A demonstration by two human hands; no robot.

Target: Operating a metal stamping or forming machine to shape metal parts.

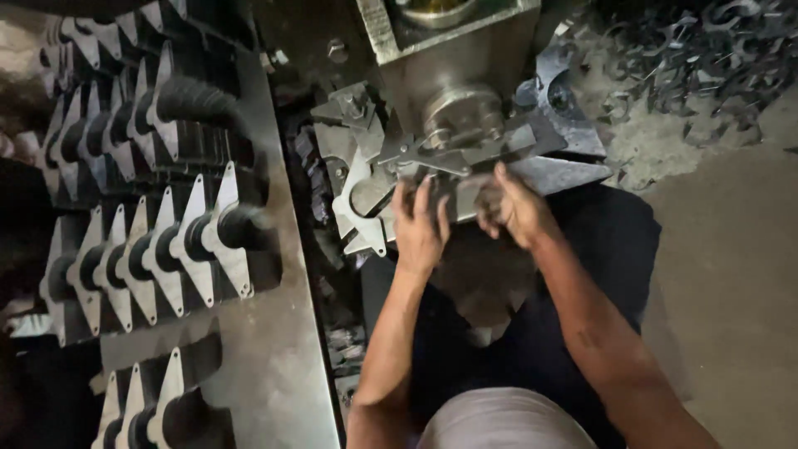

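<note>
Hands are working together under the press [453, 91]: the left hand [420, 224] is lying with fingers spread flat along a metal plate [465, 154], seemingly steadying it on the die, while the right hand [511, 208] is curling its grip around the plate's near edge. Stamped blanks [158, 249] are standing in rows on the worktop [283, 349] to the left, within reach. Scrap [706, 50] is piling up at the far right.

Head view: left hand [420, 224] and right hand [511, 208] both rest on a flat metal plate [453, 154] beneath the press ram [461, 112]. Grip on plate unclear. Stacked stamped blanks [179, 241] stand in rows on a steel sheet [283, 357], left. Scrap pile [698, 50] upper right.
</note>
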